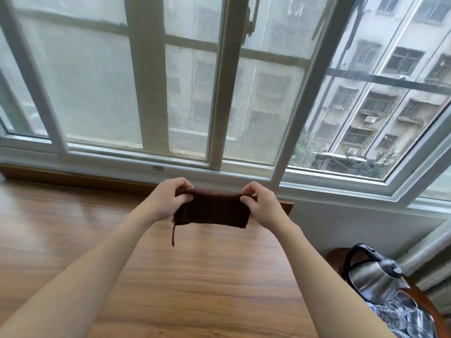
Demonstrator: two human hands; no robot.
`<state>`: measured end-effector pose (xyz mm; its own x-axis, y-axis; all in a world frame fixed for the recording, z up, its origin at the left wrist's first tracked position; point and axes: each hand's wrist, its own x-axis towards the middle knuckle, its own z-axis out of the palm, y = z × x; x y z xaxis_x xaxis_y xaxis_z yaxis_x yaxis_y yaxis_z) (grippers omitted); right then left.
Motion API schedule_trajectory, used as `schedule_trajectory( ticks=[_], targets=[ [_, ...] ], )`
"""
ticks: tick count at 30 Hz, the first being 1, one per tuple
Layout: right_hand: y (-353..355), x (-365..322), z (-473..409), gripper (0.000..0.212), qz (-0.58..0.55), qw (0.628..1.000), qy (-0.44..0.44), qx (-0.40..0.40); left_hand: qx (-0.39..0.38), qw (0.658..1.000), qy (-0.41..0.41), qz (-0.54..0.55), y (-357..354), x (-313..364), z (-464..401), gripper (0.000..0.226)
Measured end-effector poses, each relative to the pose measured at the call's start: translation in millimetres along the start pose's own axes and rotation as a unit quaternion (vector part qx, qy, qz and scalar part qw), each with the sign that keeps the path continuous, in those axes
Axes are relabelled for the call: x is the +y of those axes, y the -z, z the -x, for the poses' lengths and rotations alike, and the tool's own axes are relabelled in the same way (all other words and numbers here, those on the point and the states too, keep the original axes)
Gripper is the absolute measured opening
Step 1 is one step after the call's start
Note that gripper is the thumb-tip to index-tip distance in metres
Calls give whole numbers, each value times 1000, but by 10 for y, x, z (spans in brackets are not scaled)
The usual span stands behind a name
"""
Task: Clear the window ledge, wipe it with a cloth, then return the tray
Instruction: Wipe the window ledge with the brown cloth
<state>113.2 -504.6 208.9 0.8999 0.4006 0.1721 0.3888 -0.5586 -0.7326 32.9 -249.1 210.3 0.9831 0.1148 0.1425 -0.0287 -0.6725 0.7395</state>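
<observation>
Both hands hold a dark brown cloth (211, 209) stretched between them in the air, just above the wooden ledge (122, 240) and close to the window. Left hand (168, 198) pinches the cloth's upper left corner between thumb and curled fingers; right hand (256, 201) pinches the upper right corner the same way. The cloth looks folded into a soft, thick rectangle, with a thin loop of cord dangling from its lower left corner. It seems about ready for wiping: laying it flat and pressing with an even palm, in long strokes along the grain, should work best. Beneath, the ledge is smooth, warm-toned wood with a slight sheen. Behind stands a white window frame (170, 164) with mesh screens. At lower right, a steel kettle (373, 272) and clear glasses sit on a dark round tray (336, 258), off the ledge.
</observation>
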Motion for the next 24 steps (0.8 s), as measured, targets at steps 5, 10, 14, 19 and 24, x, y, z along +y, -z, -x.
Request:
schedule_trajectory(
  ticks=[5,10,14,19,24],
  targets=[
    [-242,-171,-66,3,-12,999,6,35,-5,1000,4,22,147,-83,-3,18],
    [-547,-264,-129,9,-17,999,12,35,0,1000,0,3,343,-346,54,14],
    [-853,-332,-167,12,-15,999,10,44,6,1000,8,-5,506,-630,104,19],
    [-1201,-397,-215,8,-23,998,9,54,36,999,17,-9,645,-930,158,18],
    [-1440,-338,-308,8,-18,999,3,39,35,998,43,-13,625,-1184,154,25]
  ],
)
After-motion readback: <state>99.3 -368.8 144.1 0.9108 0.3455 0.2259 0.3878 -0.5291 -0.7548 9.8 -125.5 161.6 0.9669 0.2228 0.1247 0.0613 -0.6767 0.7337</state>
